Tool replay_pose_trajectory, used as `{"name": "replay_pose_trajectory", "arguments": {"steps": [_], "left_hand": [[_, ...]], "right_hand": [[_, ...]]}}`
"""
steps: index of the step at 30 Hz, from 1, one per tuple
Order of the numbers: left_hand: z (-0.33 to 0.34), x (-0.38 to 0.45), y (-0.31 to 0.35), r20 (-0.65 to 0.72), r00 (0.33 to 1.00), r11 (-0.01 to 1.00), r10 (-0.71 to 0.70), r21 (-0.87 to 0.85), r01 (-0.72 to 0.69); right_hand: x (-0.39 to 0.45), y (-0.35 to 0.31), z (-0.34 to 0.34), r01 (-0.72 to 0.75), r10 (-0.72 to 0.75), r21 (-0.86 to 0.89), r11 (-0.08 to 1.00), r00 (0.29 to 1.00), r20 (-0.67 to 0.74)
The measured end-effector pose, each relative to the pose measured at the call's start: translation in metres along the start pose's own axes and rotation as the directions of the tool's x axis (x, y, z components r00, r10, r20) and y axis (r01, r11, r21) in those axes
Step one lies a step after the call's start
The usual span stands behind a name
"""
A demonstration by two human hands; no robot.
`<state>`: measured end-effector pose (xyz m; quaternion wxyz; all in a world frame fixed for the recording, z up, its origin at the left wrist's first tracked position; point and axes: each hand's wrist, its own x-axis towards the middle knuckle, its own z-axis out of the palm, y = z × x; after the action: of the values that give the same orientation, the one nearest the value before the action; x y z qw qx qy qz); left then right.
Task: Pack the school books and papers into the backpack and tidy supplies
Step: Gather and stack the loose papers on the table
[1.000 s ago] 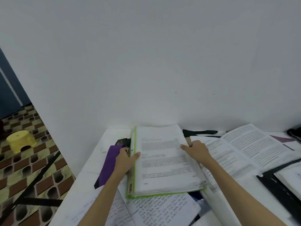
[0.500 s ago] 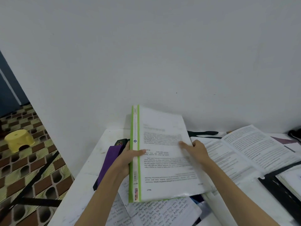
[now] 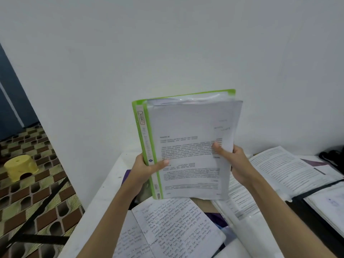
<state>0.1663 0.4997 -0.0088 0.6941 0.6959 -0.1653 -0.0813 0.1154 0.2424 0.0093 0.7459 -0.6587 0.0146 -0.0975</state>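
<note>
Raised since the earlier frames: green folder (image 3: 188, 146) has gone from lying flat on the surface (image 3: 104, 192) to standing nearly upright above it, lifted clear of the papers below. Long axis now runs bottom to top, tilted slightly; spine on the left edge, reading "LOMBOK" near its upper end. Front printed page faces the camera with its text upside down. Top edge leans toward the white wall (image 3: 167, 53).

Left hand (image 3: 147, 168): grip clamped on the folder's spine, thumb across the front page, fingers behind and out of sight. Right hand (image 3: 234, 162): grip clamped on the folder's loose right edge, thumb on the front page, fingers curled behind.

Positions relative to the folder:
- Directly below it, open notebook (image 3: 176, 229) with handwritten lines, lying flat.
- Below and right, open printed book (image 3: 290, 172), flat, pages spread.
- Farther right of that, black binder (image 3: 316, 205) holding white sheets.
- Behind the left wrist, a purple item (image 3: 127, 173), mostly hidden; cannot tell what it is.
- Far left and lower, on the patterned floor (image 3: 37, 202), a yellow stool (image 3: 20, 167).
</note>
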Motion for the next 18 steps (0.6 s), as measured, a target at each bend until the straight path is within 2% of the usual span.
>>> {"name": "replay_pose_trajectory", "arguments": {"steps": [2,6,9,12,15,18], "left_hand": [[0.003,-0.001,-0.004,-0.017,1.0,1.0,-0.014,0.015,0.015],[0.011,-0.006,-0.011,-0.078,0.996,0.999,-0.042,-0.008,0.042],[0.024,-0.011,-0.001,-0.166,0.986,0.998,-0.003,-0.058,-0.006],[0.034,-0.012,0.016,-0.226,0.972,0.998,0.065,-0.009,-0.069],[0.047,-0.008,0.042,-0.189,0.97,0.988,0.152,0.055,-0.144],[0.074,-0.005,0.069,-0.062,0.986,0.988,0.152,-0.011,-0.153]], "right_hand": [[-0.006,0.002,-0.004,-0.009,0.009,0.003,1.0,1.0,0.007],[-0.012,0.005,-0.006,-0.032,0.043,-0.207,0.978,0.998,0.052],[-0.014,0.0,-0.004,-0.005,0.003,-0.256,0.967,1.0,-0.009],[-0.021,-0.011,-0.004,0.031,-0.051,-0.263,0.964,0.996,-0.07],[-0.036,-0.032,-0.018,0.073,-0.099,-0.21,0.975,0.989,-0.113],[-0.058,-0.059,-0.042,0.116,-0.127,-0.133,0.984,0.989,-0.078]]}}
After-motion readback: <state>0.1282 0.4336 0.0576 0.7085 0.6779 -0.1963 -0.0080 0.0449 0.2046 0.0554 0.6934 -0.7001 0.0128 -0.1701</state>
